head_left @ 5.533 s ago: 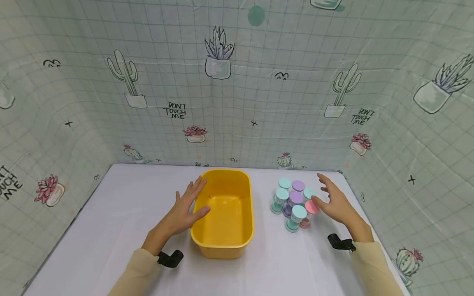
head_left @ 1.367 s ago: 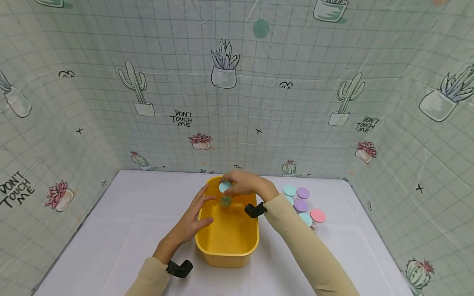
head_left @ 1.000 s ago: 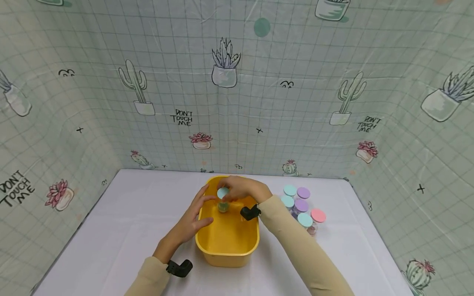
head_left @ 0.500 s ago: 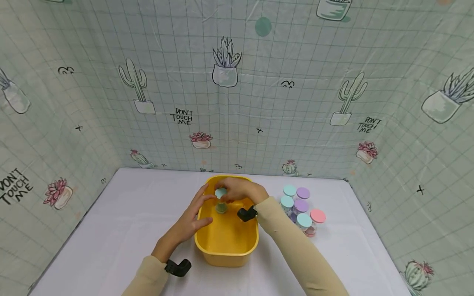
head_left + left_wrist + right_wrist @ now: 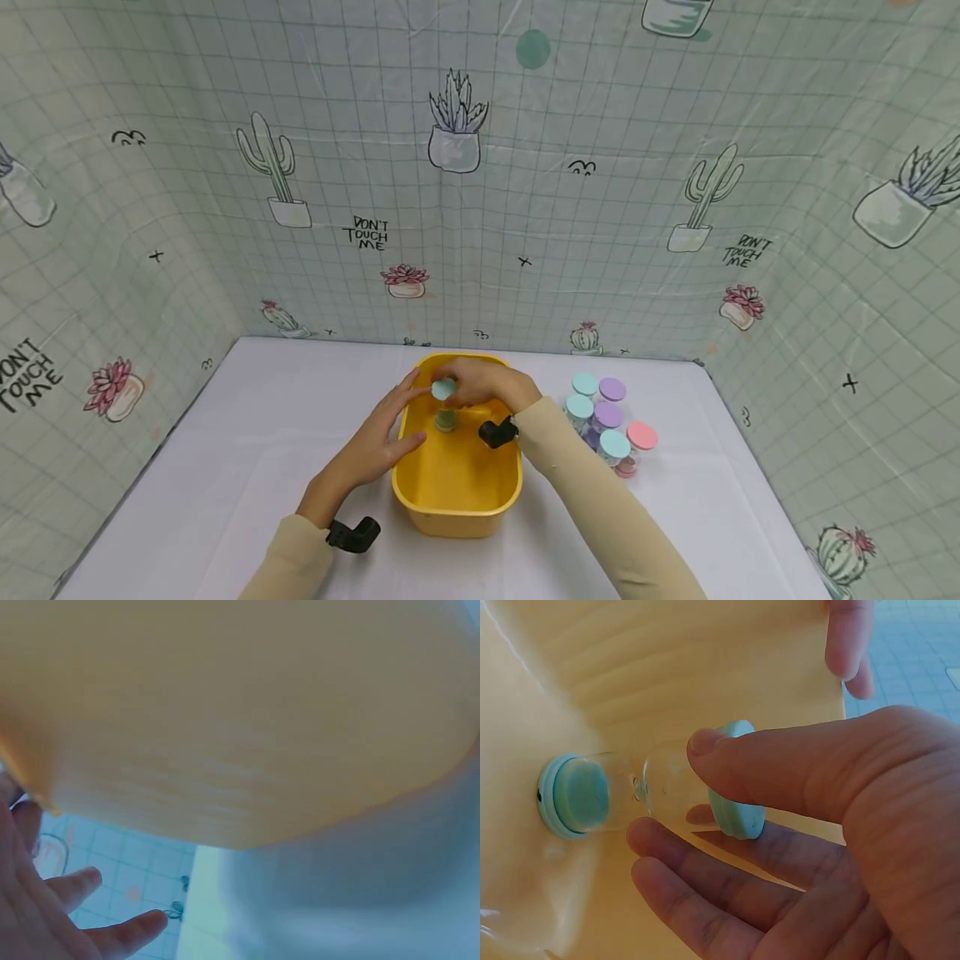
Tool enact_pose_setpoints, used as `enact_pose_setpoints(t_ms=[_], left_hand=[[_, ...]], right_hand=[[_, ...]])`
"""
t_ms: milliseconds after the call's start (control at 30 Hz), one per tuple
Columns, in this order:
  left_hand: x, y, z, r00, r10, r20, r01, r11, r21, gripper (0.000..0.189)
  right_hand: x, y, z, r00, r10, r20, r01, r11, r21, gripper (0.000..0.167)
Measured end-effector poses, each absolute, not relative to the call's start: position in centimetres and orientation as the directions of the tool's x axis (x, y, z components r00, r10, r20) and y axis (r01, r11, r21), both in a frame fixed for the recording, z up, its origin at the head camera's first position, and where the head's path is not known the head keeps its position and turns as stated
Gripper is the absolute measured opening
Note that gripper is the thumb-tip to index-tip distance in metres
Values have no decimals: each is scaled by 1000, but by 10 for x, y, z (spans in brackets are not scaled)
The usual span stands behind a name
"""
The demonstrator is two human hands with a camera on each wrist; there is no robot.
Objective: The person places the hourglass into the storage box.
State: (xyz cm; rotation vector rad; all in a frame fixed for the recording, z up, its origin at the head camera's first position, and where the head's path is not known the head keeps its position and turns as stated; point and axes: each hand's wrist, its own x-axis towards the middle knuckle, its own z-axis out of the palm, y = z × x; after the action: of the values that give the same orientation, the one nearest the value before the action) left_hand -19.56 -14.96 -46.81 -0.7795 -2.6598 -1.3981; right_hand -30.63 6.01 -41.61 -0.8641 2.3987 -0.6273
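My right hand [image 5: 480,382] reaches into the yellow tub [image 5: 456,523] and holds a small sand timer [image 5: 443,389] by its upper teal cap. In the right wrist view the thumb lies over that cap, with fingers round the other side of the sand timer [image 5: 585,793]. The clear waist and lower teal cap show; the lower end is at the tub floor. My left hand [image 5: 375,437] is at the tub's left rim, fingers spread and fairly straight. The left wrist view shows mostly the tub's outer wall [image 5: 247,712], with the left hand's fingers [image 5: 124,936] at lower left.
Several more sand timers stand close together right of the tub: teal-capped [image 5: 579,408], purple-capped [image 5: 608,414] and a pink-capped one [image 5: 642,435]. A white cloth [image 5: 187,492] covers the table. Patterned fabric walls [image 5: 480,208] rise at the back and both sides.
My right hand has come from beside the group of timers into the tub, bringing one teal sand timer. Over the last second it shifted slightly left. My left hand stays at the rim.
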Motion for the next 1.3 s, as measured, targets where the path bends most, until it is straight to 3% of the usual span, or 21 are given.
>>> enact_pose_setpoints(t_ms=[200, 467, 667, 833, 1300], left_hand=[[-194, -153, -462, -891, 405, 205, 414, 541, 732, 59], [-194, -152, -468, -881, 409, 239, 425, 461, 779, 55], [-193, -148, -473, -888, 393, 238, 408, 436, 802, 53], [-192, -149, -473, -889, 378, 258, 407, 396, 823, 51], [-192, -149, -480, -897, 371, 241, 376, 352, 857, 54]], right_hand=[[-308, 61, -415, -678, -676, -290, -484, 707, -516, 43], [-298, 79, -390, -696, -652, -301, -445, 721, -531, 54], [-294, 133, -354, -732, -652, -199, -424, 664, -616, 50], [-298, 190, -337, -795, -594, -119, -421, 682, -598, 54], [-297, 302, -360, -880, -444, -168, -280, 770, -574, 79]])
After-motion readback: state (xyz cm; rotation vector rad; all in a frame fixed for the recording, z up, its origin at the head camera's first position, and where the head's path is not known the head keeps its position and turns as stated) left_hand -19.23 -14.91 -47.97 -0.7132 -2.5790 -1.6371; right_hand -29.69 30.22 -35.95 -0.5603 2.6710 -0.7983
